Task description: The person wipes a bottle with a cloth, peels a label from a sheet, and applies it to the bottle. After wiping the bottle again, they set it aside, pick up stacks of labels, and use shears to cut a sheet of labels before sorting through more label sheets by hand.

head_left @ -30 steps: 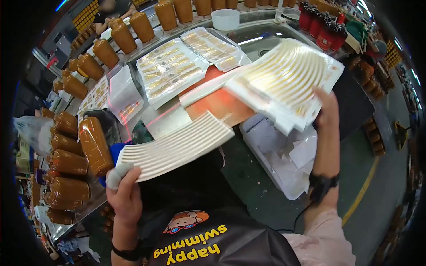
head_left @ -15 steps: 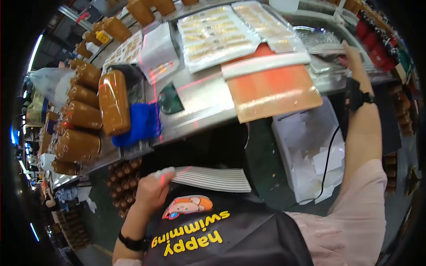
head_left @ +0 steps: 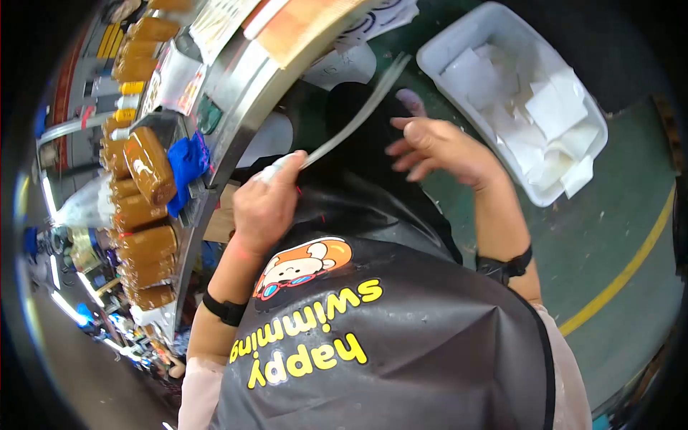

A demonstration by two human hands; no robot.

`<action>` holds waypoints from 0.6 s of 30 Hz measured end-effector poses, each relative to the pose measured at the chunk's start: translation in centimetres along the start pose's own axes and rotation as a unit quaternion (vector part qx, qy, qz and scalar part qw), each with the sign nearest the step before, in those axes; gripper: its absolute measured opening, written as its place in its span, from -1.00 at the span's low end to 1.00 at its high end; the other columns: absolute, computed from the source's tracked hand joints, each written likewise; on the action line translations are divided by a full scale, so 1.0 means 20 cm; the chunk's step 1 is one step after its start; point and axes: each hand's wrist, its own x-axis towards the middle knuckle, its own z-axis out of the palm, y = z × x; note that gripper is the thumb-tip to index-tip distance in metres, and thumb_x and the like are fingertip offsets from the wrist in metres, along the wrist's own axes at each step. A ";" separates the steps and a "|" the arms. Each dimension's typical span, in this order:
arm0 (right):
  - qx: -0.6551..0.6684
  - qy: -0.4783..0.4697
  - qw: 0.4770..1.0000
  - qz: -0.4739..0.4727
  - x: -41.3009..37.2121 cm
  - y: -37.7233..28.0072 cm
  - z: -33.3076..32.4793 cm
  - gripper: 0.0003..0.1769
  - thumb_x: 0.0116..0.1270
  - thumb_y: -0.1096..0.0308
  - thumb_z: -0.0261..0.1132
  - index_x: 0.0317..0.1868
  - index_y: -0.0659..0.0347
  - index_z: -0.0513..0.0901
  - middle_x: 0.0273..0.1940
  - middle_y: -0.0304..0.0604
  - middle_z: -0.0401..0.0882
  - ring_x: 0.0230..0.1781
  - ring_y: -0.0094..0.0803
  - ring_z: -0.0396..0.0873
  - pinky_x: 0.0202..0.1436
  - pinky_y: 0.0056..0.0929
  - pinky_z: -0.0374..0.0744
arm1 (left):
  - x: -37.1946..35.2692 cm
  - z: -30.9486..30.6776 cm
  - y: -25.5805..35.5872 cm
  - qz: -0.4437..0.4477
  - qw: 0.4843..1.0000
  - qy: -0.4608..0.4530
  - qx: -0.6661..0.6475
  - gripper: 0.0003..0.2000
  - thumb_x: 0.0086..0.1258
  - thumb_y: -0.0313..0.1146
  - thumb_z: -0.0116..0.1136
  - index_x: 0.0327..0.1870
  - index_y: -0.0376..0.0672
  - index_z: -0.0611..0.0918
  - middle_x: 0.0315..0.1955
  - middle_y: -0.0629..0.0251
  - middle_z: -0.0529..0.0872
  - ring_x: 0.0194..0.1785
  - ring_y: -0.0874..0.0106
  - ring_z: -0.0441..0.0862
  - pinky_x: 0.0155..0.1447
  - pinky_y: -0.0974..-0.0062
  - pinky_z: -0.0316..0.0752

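Note:
My left hand [head_left: 269,197] is closed on one end of a thin, flexible white striped strip [head_left: 356,122]. Seen nearly edge-on, the strip curves up and away over my lap. White coverings show on some fingers of this hand. My right hand [head_left: 448,150] is held in the air to the right of the strip, fingers apart and nothing in them. A gap separates it from the strip. Below both hands is my dark apron [head_left: 430,358], with yellow lettering and a cartoon figure.
A white bin [head_left: 466,107] with white sheets inside stands on the green floor at the right. Along the left runs a metal worktable [head_left: 247,89] bearing brown bottles [head_left: 149,166], a blue cloth [head_left: 188,168] and an orange-tan sheet [head_left: 304,29].
My view has turned down and to the right, towards the bin. My right hand has come back from the far worktable. My left hand still holds the strip, now turned edge-on and pointing upward.

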 end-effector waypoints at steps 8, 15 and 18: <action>0.216 0.166 0.953 -0.136 0.14 0.24 0.07 -0.62 0.24 0.47 0.08 0.10 0.31 0.42 -0.12 -0.10 0.57 -0.22 -0.39 0.63 -0.25 -0.38 0.65 | 0.24 0.26 0.20 0.134 0.968 -0.209 -0.034 -0.53 0.07 -0.47 0.27 0.10 -0.06 0.60 -0.28 0.14 0.67 -0.37 0.20 0.59 -0.25 0.30 0.54; 0.245 0.158 0.953 -0.080 0.26 0.28 -0.02 -0.67 0.14 0.52 0.08 -0.06 0.38 0.53 -0.25 -0.06 0.61 -0.34 -0.37 0.60 -0.33 -0.44 0.54 | 0.05 0.43 -0.12 -0.531 0.735 -0.126 -0.403 -0.59 0.40 -0.35 0.04 0.21 -0.35 0.43 -0.05 0.10 0.64 0.04 0.39 0.59 0.15 0.43 0.44; 0.206 0.145 0.963 -0.090 0.39 0.32 0.02 -0.63 0.14 0.53 0.04 -0.01 0.35 0.52 -0.21 -0.15 0.59 -0.29 -0.47 0.60 -0.31 -0.54 0.55 | 0.04 0.44 -0.17 -0.614 0.493 -0.123 -0.605 -0.68 0.33 -0.49 0.01 0.10 -0.37 0.47 -0.07 0.11 0.65 0.02 0.34 0.63 0.15 0.41 0.51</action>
